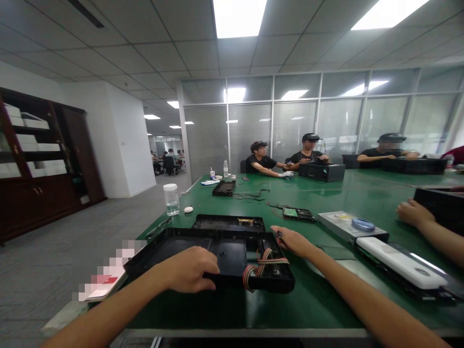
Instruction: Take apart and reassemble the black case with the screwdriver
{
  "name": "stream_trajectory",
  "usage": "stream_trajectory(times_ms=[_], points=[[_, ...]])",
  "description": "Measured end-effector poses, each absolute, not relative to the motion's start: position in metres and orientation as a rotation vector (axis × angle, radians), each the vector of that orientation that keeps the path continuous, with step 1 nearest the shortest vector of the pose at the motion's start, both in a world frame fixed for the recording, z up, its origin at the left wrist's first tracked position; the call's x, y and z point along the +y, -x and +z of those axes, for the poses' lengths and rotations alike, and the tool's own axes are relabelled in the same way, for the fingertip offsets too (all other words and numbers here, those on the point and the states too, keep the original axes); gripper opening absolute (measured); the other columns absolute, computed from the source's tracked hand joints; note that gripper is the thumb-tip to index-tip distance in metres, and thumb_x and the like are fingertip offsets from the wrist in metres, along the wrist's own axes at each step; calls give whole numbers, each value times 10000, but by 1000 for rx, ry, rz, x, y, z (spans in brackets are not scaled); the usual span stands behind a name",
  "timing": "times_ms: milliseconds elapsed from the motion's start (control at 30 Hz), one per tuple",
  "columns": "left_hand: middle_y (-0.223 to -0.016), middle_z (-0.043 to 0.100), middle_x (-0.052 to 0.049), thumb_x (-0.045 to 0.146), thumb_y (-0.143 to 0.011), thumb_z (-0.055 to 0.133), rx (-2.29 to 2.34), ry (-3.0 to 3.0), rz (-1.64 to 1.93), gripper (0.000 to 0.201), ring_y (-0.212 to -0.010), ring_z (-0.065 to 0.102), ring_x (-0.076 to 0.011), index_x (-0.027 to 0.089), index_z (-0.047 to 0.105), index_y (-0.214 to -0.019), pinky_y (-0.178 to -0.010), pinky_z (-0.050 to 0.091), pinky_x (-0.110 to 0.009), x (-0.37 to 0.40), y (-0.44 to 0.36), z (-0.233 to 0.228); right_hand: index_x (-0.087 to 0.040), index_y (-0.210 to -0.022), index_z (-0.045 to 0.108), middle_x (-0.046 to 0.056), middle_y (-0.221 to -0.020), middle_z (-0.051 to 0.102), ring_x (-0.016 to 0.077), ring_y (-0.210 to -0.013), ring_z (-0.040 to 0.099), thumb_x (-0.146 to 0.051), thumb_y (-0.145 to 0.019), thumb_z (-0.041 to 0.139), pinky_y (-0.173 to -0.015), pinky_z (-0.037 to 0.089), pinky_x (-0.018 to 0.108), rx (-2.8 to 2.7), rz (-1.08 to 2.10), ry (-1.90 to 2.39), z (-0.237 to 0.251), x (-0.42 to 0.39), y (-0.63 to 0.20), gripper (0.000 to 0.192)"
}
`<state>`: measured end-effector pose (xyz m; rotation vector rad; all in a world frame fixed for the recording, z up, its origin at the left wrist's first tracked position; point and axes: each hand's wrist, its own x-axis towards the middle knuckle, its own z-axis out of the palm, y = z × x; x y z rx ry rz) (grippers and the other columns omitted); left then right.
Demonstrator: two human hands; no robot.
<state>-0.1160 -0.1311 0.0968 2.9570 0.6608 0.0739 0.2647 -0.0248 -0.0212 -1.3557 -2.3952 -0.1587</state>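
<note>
Here we list a shallow, rectangular black casing (228,256), striped ribbon cable (273,261) looping over its near side; left hand (192,268) clasping that side, right hand (292,240) at the right end, grip unclear; glossy green tabletop (217,311); grey carpet (119,217), glass partition (250,128) beyond.

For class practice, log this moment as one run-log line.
left hand: black casing, near edge | right hand: far right corner | striped cable: right end
</note>
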Motion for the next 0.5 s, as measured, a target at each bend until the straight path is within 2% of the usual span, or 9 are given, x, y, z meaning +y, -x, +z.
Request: stream_trajectory(times_ms=[67, 133, 200, 267, 333, 400, 433, 500], points=[[-745, 606, -21, 341, -790, 554, 662, -2952, 59, 146, -723, 552, -156, 227, 645, -797, -653, 379, -247, -136, 118, 82, -141, -1191, 481, 141, -1244, 482, 221, -1126, 450, -194, -740, 501, -944, 343, 366, -2373, -197, 1428, -20, -19, -289, 454], [-745, 617, -23, 340, -777, 571, 674, -2966, 32, 137, -728, 560, -160, 229, 650, -792, -653, 384, -248, -137, 117, 68, -133, -1116, 542, 149, -1188, 525, 239, -1091, 476, -200, -746, 494, -919, 354, 374, -2288, -197, 1532, -17, -14, -309, 379], [-754, 632, -26, 346, -756, 595, 722, -2980, -6, 138, -740, 569, -166, 228, 656, -791, -659, 390, -247, -132, 116, 58, -129, -1020, 591, 140, -1058, 596, 244, -988, 533, -274, -787, 464, -854, 388, 366, -2171, -125, 1598, -15, -11, -318, 303], [-710, 638, -28, 398, -743, 597, 803, -2960, -65, 198, -709, 575, -167, 214, 667, -763, -640, 394, -241, -122, 114, 56, -128, -940, 611, 108, -879, 638, 222, -828, 578, -379, -834, 394, -759, 421, 338, -2066, 28, 1596, -15, -11, -314, 349], [-609, 620, -25, 487, -786, 504, 870, -2866, -175, 351, -607, 568, -149, 188, 670, -709, -587, 392, -227, -104, 109, 59, -129, -889, 612, 56, -692, 621, 183, -657, 572, -457, -860, 312, -654, 430, 298, -2036, 226, 1555, -16, -15, -298, 445], [-554, 601, -25, 521, -864, 316, 896, -2762, -270, 529, -514, 547, -124, 165, 665, -687, -545, 388, -215, -79, 100, 64, -135, -841, 610, 16, -591, 573, 152, -560, 533, -497, -859, 288, -584, 411, 262, -2100, 356, 1504, -18, -20, -277, 485], [-572, 608, -28, 509, -886, 250, 929, -2763, -232, 566, -503, 546, -121, 162, 662, -714, -540, 389, -214, -65, 95, 65, -140, -805, 609, 6, -575, 557, 142, -543, 515, -510, -851, 304, -568, 396, 251, -2153, 368, 1486, -18, -22, -267, 482], [-736, 645, -58, 497, -860, 352, 1009, -2931, 8, 459, -653, 586, -151, 154, 652, -809, -612, 405, -220, -35, 82, 61, -148, -726, 598, 1, -582, 548, 132, -545, 492, -519, -835, 345, -560, 369, 239, -2237, 299, 1480, -18, -26, -251, 463]])
